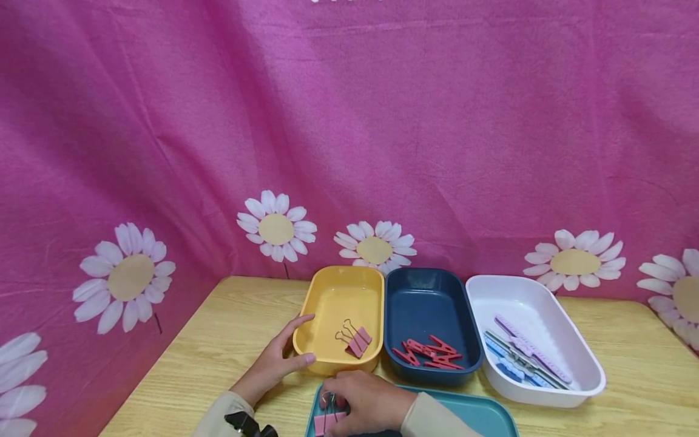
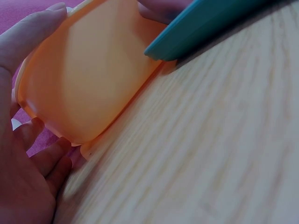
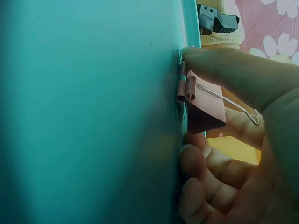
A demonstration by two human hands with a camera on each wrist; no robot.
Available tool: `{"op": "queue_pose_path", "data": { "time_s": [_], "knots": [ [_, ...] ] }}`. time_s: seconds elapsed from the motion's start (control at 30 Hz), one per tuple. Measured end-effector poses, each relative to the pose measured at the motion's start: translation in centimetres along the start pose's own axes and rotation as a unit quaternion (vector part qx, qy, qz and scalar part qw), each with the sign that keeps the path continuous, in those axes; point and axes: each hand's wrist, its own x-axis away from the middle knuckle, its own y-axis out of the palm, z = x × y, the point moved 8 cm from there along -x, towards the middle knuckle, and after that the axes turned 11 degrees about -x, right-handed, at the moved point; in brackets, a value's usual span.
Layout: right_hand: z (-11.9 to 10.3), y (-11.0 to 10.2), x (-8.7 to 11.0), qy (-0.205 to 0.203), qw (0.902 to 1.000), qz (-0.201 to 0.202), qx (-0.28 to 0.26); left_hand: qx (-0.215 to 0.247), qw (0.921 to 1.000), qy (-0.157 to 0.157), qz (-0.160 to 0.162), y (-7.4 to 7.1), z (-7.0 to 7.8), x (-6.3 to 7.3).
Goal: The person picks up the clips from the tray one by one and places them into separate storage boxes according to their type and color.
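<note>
My left hand (image 1: 278,364) is at the front left corner of a yellow bin (image 1: 341,291), its thumb and fingers spread around the corner. In the left wrist view the thumb lies by the rim and the fingers bend near the outer wall. Over the teal tray (image 1: 453,403) my right hand (image 1: 366,400) pinches a pink binder clip (image 3: 208,100) with wire handles, close to the tray's surface. Inside the yellow bin lie pink binder clips (image 1: 357,341), handles raised.
Right of the yellow bin stands a dark blue bin (image 1: 426,303) with several red clothespins (image 1: 431,351). Beside it, a white bin (image 1: 513,291) holds purple, green and blue strips (image 1: 532,355). A pink flowered cloth (image 1: 437,121) hangs behind the wooden table (image 1: 180,370).
</note>
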Motion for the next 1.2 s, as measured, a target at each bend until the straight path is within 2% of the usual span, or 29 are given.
{"op": "queue_pose_path", "data": {
  "time_s": [0.37,0.6,0.9,1.03,1.2],
  "knots": [
    [-0.13,0.14,0.0,-0.009,0.9997,-0.001,-0.021,0.002,1.0,0.001,-0.003,-0.01,0.0,0.04],
    [-0.32,0.18,0.12,-0.025,0.9996,0.011,0.0,0.0,1.0,-0.001,-0.002,-0.04,-0.06,0.07],
    [-0.7,0.26,0.12,-0.044,0.999,0.007,0.009,0.008,1.0,-0.003,-0.001,-0.05,-0.05,0.09],
    [-0.8,0.33,0.0,-0.055,0.9985,0.004,0.0,0.008,0.9999,0.008,-0.004,0.03,0.0,0.04],
    [-0.91,0.69,-0.1,-0.07,0.9968,-0.012,-0.038,0.015,0.9997,0.017,-0.009,0.04,-0.03,0.02]
  ]
}}
